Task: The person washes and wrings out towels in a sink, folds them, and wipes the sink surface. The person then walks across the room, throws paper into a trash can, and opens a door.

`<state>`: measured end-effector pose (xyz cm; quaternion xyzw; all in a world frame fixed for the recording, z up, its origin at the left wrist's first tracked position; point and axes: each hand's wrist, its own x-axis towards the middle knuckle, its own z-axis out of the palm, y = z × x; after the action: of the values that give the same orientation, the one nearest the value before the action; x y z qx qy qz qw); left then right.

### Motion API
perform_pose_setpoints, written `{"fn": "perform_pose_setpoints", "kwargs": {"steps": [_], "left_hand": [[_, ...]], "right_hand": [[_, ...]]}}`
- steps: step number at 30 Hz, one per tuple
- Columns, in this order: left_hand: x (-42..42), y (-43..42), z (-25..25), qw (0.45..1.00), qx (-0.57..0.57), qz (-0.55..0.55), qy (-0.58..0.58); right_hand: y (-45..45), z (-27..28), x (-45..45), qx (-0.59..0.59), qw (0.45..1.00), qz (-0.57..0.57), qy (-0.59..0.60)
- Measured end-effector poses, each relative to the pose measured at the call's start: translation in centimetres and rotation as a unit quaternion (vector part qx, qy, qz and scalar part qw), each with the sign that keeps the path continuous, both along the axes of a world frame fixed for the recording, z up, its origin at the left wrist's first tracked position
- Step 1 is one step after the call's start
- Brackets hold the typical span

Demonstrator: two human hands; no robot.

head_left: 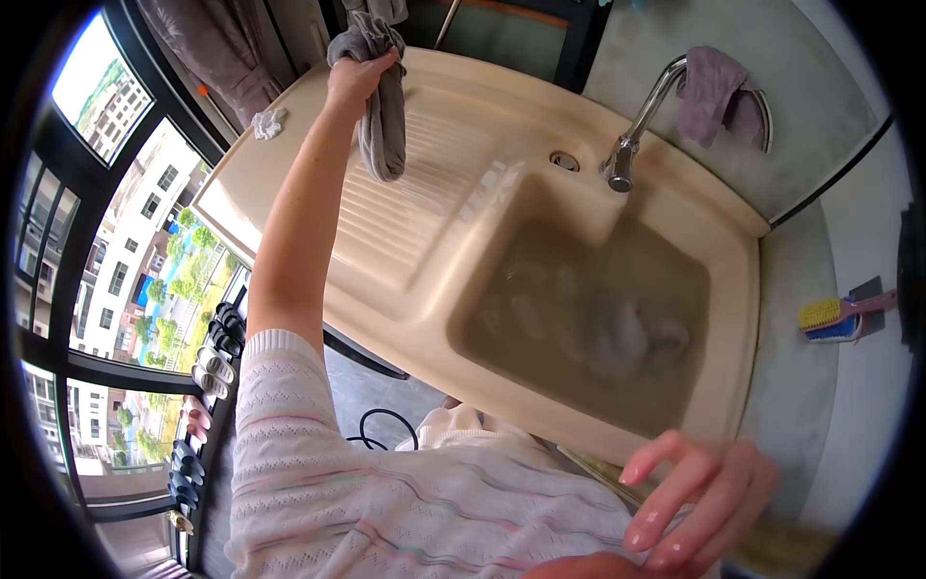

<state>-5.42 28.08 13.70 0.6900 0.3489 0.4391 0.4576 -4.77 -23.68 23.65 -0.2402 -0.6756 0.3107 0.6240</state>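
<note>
At the upper left of the basin unit, my left hand [359,79] is wrapped round a grey cloth [384,125], which hangs down over the ribbed washboard [405,193]. My right hand [699,497] is low at the right, by the front edge of the sink [728,386]; its fingers are wet, curled and apart, with nothing seen between them. Cloudy water fills the sink, and a pale cloth [627,338] lies under it, its outline blurred.
A chrome faucet [627,145] stands behind the sink, with a mauve cloth [714,96] beside it. A small white crumpled item [269,123] lies at the left corner. Brushes [834,317] hang on the right wall. Shoes [212,372] line the window side.
</note>
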Motion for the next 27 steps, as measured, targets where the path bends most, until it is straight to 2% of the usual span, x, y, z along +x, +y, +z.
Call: {"fn": "perform_pose_setpoints", "kwargs": {"steps": [3,4,7,8,9,10,11,12,13,14,15,18,19,20,21,23,25,26,27], "left_hand": [[1.2,1.3,1.6,0.971,0.182,0.149,0.049],[1.6,0.2,3.3,0.957,0.173,0.192,0.129],[5.4,2.6,1.8,0.881,0.425,0.201,0.043],[7.2,1.7,1.2,0.907,0.383,0.171,0.044],[8.7,2.4,-0.7,0.876,0.463,0.119,0.055],[9.8,2.7,-3.2,0.88,0.441,0.062,0.167],[10.7,1.5,-5.6,0.872,0.394,0.06,0.283],[11.1,-0.5,-6.6,0.87,0.3,0.016,0.39],[11.7,-2.6,-7.2,0.844,0.239,-0.016,0.479],[12.2,-4.1,-8.2,0.847,0.219,-0.07,0.48],[12.7,-5.7,-9.4,0.872,0.229,-0.079,0.426],[15.3,-11.0,-11.4,0.925,0.288,-0.095,0.227],[15.3,-14.2,-10.6,0.932,0.271,-0.119,0.209],[14.9,-17.4,-9.8,0.923,0.234,-0.196,0.232],[14.7,-20.1,-10.2,0.891,0.233,-0.284,0.266],[14.5,-24.6,-11.8,0.802,0.238,-0.435,0.332],[14.0,-29.0,-13.1,0.726,0.223,-0.499,0.417],[14.1,-31.2,-15.3,0.688,0.229,-0.535,0.434],[14.6,-32.4,-17.6,0.648,0.242,-0.567,0.447]], "right_hand": [[0.5,0.1,0.8,-0.042,0.999,-0.007,-0.013],[0.7,0.1,0.9,-0.055,0.998,-0.016,-0.01],[1.3,0.1,1.1,-0.087,0.996,-0.036,-0.007],[1.6,0.1,1.3,-0.092,0.995,-0.032,-0.006],[1.9,0.1,1.5,-0.096,0.995,-0.027,-0.006],[1.7,-0.2,1.3,-0.095,0.994,-0.048,0.015],[1.1,-0.5,0.8,-0.095,0.992,-0.069,0.036],[0.9,-0.8,0.6,-0.096,0.99,-0.088,0.058],[0.9,-1.0,1.3,-0.081,0.993,-0.064,0.051],[0.6,-1.4,2.1,-0.066,0.996,-0.04,0.046],[0.4,-1.7,2.6,-0.051,0.998,-0.017,0.042],[1.3,-1.3,1.6,-0.087,0.989,-0.091,0.081],[1.4,-1.3,1.8,-0.092,0.989,-0.089,0.067],[1.5,-1.2,2.1,-0.098,0.99,-0.09,0.052],[1.6,-1.0,2.5,-0.105,0.99,-0.088,0.036],[1.7,-1.6,5.6,-0.043,0.997,0.036,-0.055],[1.7,-4.8,7.6,-0.04,0.998,0.052,-0.022],[0.8,-7.5,10.2,-0.13,0.987,-0.079,-0.042],[-0.1,-10.3,12.7,-0.241,0.949,-0.194,-0.063]]}}
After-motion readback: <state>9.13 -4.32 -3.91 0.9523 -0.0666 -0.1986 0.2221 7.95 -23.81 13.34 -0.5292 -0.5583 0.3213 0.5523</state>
